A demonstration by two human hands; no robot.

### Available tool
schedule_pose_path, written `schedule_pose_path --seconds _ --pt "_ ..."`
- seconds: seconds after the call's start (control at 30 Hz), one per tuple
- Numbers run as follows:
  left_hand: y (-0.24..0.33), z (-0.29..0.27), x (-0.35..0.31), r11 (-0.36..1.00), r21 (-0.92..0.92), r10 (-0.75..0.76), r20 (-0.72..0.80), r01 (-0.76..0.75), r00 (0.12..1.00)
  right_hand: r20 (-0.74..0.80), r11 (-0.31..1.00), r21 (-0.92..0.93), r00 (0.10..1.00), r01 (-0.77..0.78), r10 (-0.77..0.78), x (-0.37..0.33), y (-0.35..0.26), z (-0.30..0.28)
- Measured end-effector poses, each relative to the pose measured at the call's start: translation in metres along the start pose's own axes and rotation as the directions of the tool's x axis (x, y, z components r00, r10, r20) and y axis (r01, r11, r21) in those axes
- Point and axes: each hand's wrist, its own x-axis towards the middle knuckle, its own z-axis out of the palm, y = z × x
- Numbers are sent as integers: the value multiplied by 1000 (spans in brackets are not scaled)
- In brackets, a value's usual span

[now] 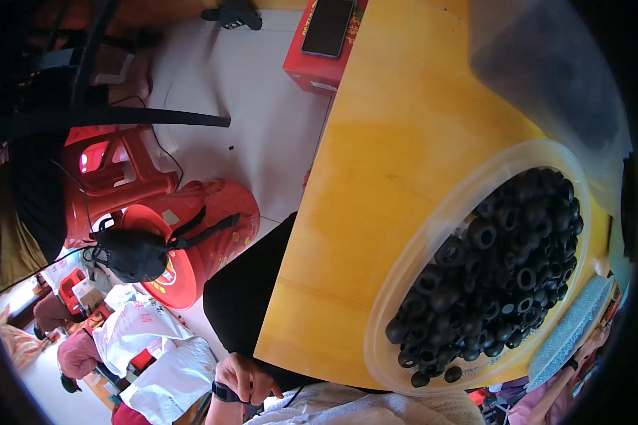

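My left hand (245, 380), with a black band at the wrist, is at the lower edge beside my black trouser leg (244, 287). Its fingers curl in loosely, and the palm is hidden, so I cannot see whether it holds anything. My right hand does not show. On the yellow tabletop (361, 212), to the right, stands a translucent plastic basin (432, 219) with a pile of small black ring-shaped parts (496, 262). They look like rubber or plastic caps with round holes. My left hand is apart from the basin.
A phone (328, 27) lies on a red box (308, 67) beyond the table's left edge. A red bucket (227, 212) carries a black bag (131, 253), near a red stool (120, 173). White sacks (149, 340) lie lower left. A blue textured object (571, 333) borders the basin; other people sit around.
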Motion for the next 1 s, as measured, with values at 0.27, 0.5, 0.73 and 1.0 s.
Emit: schedule_pose_path --seconds 0.27,0.5,0.73,1.0 --pt "-2 -6 -5 999 -4 -37 41 37 998 -23 990 141 999 -25 29 -27 14 40" --pt "1 6 1 998 66 -19 -74 24 997 -109 982 183 992 -38 58 -56 21 18" --pt "-1 15 29 984 172 -36 -96 52 995 -362 991 133 931 -7 55 -89 38 -74" --pt "-3 14 62 930 343 -124 -41 130 991 -584 993 86 812 84 -18 -121 74 -158"
